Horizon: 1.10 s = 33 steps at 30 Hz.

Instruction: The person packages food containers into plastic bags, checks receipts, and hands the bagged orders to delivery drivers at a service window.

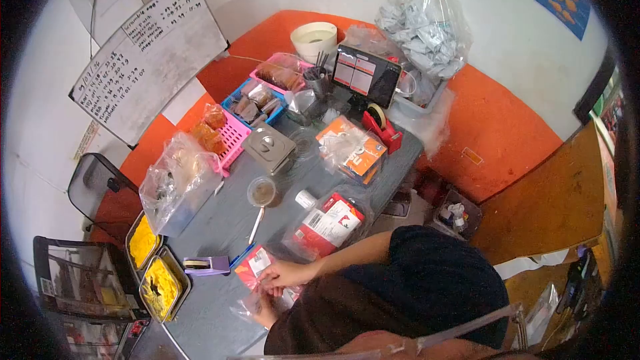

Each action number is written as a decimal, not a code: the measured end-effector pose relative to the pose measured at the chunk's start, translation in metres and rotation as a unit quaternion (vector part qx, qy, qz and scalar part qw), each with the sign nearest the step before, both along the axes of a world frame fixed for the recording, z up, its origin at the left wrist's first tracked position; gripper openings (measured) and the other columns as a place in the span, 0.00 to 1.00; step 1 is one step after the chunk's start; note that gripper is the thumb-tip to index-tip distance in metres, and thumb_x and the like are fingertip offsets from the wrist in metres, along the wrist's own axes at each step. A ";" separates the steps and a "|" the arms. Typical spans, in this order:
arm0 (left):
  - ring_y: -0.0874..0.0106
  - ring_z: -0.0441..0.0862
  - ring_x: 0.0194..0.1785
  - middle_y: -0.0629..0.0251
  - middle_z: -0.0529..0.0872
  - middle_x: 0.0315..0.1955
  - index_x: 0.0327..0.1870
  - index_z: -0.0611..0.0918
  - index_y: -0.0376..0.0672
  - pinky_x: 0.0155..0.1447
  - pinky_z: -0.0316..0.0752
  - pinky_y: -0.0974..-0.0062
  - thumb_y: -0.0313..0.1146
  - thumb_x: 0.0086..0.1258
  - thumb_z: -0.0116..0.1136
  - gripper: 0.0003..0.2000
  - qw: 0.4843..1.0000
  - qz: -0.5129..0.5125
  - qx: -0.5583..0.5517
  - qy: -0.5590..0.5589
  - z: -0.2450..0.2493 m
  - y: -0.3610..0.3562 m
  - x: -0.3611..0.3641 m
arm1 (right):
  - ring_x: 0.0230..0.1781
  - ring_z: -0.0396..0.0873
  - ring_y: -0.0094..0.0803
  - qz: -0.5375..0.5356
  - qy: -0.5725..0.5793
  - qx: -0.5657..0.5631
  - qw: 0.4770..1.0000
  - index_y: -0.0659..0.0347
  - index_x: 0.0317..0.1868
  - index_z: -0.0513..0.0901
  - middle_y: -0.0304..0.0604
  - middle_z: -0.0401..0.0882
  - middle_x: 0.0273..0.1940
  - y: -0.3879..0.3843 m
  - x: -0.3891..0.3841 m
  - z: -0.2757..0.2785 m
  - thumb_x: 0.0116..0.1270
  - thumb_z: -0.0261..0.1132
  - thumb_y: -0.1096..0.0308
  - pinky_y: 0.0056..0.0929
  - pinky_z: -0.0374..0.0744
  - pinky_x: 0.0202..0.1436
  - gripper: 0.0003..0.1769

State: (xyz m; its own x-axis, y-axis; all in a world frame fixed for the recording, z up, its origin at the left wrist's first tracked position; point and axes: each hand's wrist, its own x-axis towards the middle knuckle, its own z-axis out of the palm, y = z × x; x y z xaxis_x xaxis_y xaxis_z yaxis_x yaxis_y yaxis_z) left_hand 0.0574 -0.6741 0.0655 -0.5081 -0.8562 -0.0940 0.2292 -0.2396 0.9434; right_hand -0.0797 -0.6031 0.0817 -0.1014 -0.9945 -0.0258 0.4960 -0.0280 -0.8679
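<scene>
Left hand (265, 307) and right hand (283, 273) both pinch a slick packet (253, 262) that might slip and spill onto the table (215, 225).

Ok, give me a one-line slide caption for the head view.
At a cluttered grey table, the left hand and right hand hold a red-and-white packet in clear wrap.

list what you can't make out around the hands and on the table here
All in the head view:
- left hand and right hand: too small and blurred to tell whether they grip the red packet or only touch it.
- red packet: print too small, partly covered by the right hand.
- whiteboard: handwriting too small.
- tablet screen: text too small.
- display case: cut off by the dark lens edge.
</scene>
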 end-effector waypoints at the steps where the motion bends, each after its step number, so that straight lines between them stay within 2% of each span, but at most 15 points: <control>1: 0.74 0.73 0.31 0.63 0.76 0.31 0.43 0.73 0.31 0.33 0.70 0.78 0.26 0.59 0.56 0.12 0.999 -0.006 -0.030 -0.015 0.000 -0.001 0.001 | 0.23 0.76 0.26 0.002 0.000 0.001 1.000 0.70 0.44 0.70 0.43 0.76 0.27 0.000 0.000 0.001 0.62 0.56 0.69 0.22 0.76 0.27 0.14; 4: 0.75 0.73 0.34 0.63 0.76 0.32 0.43 0.73 0.33 0.37 0.70 0.81 0.30 0.61 0.56 0.13 0.997 0.034 -0.028 -0.063 0.008 0.010 -0.004 | 0.24 0.77 0.26 -0.004 0.003 0.014 1.000 0.71 0.45 0.70 0.44 0.77 0.28 0.002 -0.001 0.006 0.62 0.56 0.70 0.22 0.76 0.27 0.14; 9: 0.76 0.73 0.34 0.64 0.76 0.31 0.44 0.73 0.34 0.38 0.70 0.81 0.30 0.61 0.56 0.13 0.996 0.044 -0.014 -0.079 0.009 0.009 -0.005 | 0.25 0.76 0.25 -0.030 -0.004 0.034 0.999 0.70 0.41 0.72 0.42 0.76 0.26 0.002 -0.003 0.014 0.64 0.52 0.72 0.21 0.76 0.30 0.09; 12: 0.76 0.73 0.34 0.64 0.76 0.31 0.44 0.72 0.34 0.39 0.70 0.82 0.29 0.61 0.56 0.13 0.995 0.040 0.005 -0.094 0.010 0.009 -0.005 | 0.26 0.76 0.25 -0.017 0.012 0.046 0.999 0.70 0.44 0.71 0.43 0.76 0.28 0.002 -0.002 0.015 0.64 0.52 0.73 0.22 0.76 0.31 0.11; 13: 0.76 0.73 0.34 0.65 0.76 0.31 0.44 0.72 0.34 0.39 0.70 0.82 0.29 0.61 0.56 0.13 0.995 0.032 0.023 -0.087 0.011 0.009 -0.002 | 0.27 0.76 0.25 -0.011 0.010 0.051 0.999 0.69 0.45 0.71 0.43 0.75 0.29 0.003 0.000 0.014 0.64 0.51 0.73 0.22 0.76 0.32 0.11; 14: 0.76 0.73 0.35 0.64 0.77 0.32 0.44 0.73 0.35 0.40 0.70 0.81 0.29 0.61 0.55 0.13 0.997 -0.030 0.077 -0.009 0.001 0.002 0.001 | 0.28 0.75 0.24 0.005 0.010 0.037 0.999 0.68 0.48 0.70 0.41 0.75 0.29 0.004 -0.001 0.013 0.64 0.51 0.72 0.21 0.75 0.32 0.13; 15: 0.76 0.73 0.35 0.64 0.77 0.32 0.44 0.73 0.35 0.40 0.70 0.81 0.29 0.61 0.55 0.13 0.996 -0.021 0.080 -0.013 0.001 0.001 0.005 | 0.28 0.75 0.24 0.014 0.007 0.040 0.999 0.68 0.48 0.70 0.41 0.75 0.29 0.004 -0.002 0.015 0.64 0.51 0.72 0.21 0.75 0.32 0.13; 17: 0.76 0.74 0.36 0.63 0.77 0.33 0.45 0.73 0.35 0.42 0.70 0.81 0.28 0.60 0.56 0.13 0.998 -0.005 0.003 -0.067 0.002 -0.001 0.004 | 0.27 0.74 0.23 0.020 0.033 0.034 0.999 0.67 0.48 0.70 0.40 0.74 0.28 0.004 -0.002 0.017 0.65 0.51 0.71 0.21 0.75 0.31 0.13; 19: 0.75 0.74 0.37 0.62 0.78 0.34 0.47 0.72 0.34 0.42 0.70 0.81 0.27 0.59 0.56 0.15 0.997 0.004 0.010 -0.075 0.007 0.003 0.003 | 0.27 0.73 0.22 0.014 0.026 0.040 0.999 0.67 0.49 0.70 0.40 0.74 0.28 0.003 -0.001 0.013 0.65 0.52 0.70 0.20 0.74 0.30 0.14; 21: 0.75 0.74 0.37 0.62 0.78 0.33 0.46 0.71 0.35 0.42 0.70 0.80 0.26 0.58 0.57 0.15 0.999 0.000 0.053 0.002 0.008 0.007 0.000 | 0.26 0.73 0.22 -0.003 0.007 0.039 0.999 0.67 0.47 0.71 0.40 0.74 0.28 0.002 0.000 0.011 0.65 0.52 0.69 0.19 0.74 0.30 0.13; 25: 0.75 0.74 0.36 0.62 0.77 0.32 0.44 0.71 0.35 0.42 0.70 0.80 0.26 0.58 0.57 0.14 0.999 0.007 0.024 -0.034 0.011 0.011 -0.005 | 0.26 0.73 0.22 -0.026 -0.012 0.069 0.997 0.65 0.42 0.72 0.39 0.73 0.27 -0.001 0.001 0.009 0.64 0.54 0.68 0.18 0.73 0.29 0.10; 27: 0.75 0.73 0.35 0.62 0.77 0.32 0.40 0.72 0.36 0.41 0.70 0.80 0.26 0.58 0.57 0.11 0.998 0.043 0.028 -0.041 0.017 0.019 -0.010 | 0.25 0.72 0.22 -0.085 0.218 0.046 0.971 0.63 0.37 0.72 0.38 0.72 0.26 -0.001 0.002 0.010 0.64 0.53 0.70 0.18 0.72 0.26 0.05; 28: 0.75 0.73 0.35 0.62 0.77 0.32 0.39 0.72 0.37 0.40 0.70 0.80 0.26 0.58 0.57 0.10 0.997 0.054 0.029 -0.043 0.017 0.019 -0.010 | 0.25 0.72 0.22 -0.089 0.218 0.045 0.971 0.63 0.37 0.72 0.38 0.72 0.26 0.000 0.002 0.012 0.64 0.53 0.70 0.18 0.72 0.26 0.05; 31: 0.75 0.74 0.34 0.63 0.77 0.31 0.37 0.73 0.37 0.38 0.71 0.79 0.26 0.57 0.58 0.09 0.994 0.048 -0.053 -0.080 0.010 0.007 -0.008 | 0.20 0.70 0.20 -0.093 0.163 -0.049 0.981 0.62 0.30 0.69 0.35 0.71 0.26 0.006 0.001 0.024 0.63 0.52 0.73 0.20 0.69 0.23 0.03; 33: 0.75 0.74 0.33 0.64 0.77 0.31 0.36 0.75 0.37 0.37 0.71 0.78 0.28 0.56 0.59 0.09 0.994 0.094 0.021 -0.058 0.026 0.008 -0.010 | 0.21 0.69 0.22 -0.056 0.169 -0.039 0.983 0.62 0.30 0.67 0.35 0.71 0.25 0.013 -0.006 0.024 0.62 0.52 0.73 0.22 0.70 0.24 0.03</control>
